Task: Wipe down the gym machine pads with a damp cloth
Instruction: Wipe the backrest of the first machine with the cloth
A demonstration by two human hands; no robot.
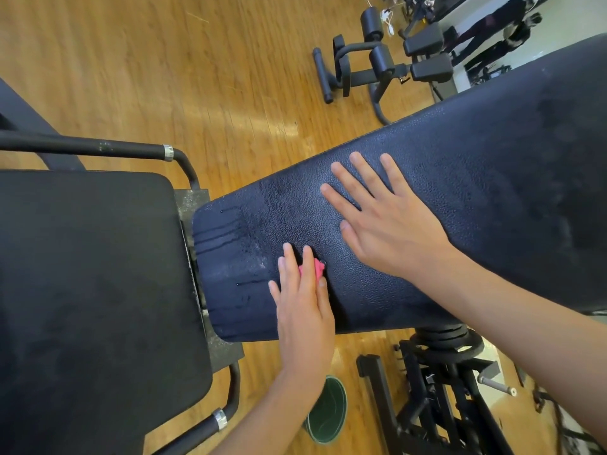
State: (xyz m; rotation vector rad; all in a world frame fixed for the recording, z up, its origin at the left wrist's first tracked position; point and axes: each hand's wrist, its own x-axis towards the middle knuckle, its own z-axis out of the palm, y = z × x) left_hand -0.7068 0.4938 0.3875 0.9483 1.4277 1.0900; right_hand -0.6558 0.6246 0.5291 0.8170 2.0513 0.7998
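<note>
The seat pad (92,274) is seen at 9 o'clock. On the long back pad (492,192) the left hand (303,310) is laid flat, palm down, with its fingers (287,261) straight and pointed to 12 o'clock. The pink cloth (318,268) is pressed under them, not gripped. At 2 o'clock from the cloth the right hand (391,231) is spread flat on the same pad, and nothing is held in it.

Left hand (303,303) flat over a pink cloth (318,268), right hand (386,224) flat on the perhaps damp back pad (492,178).
</note>
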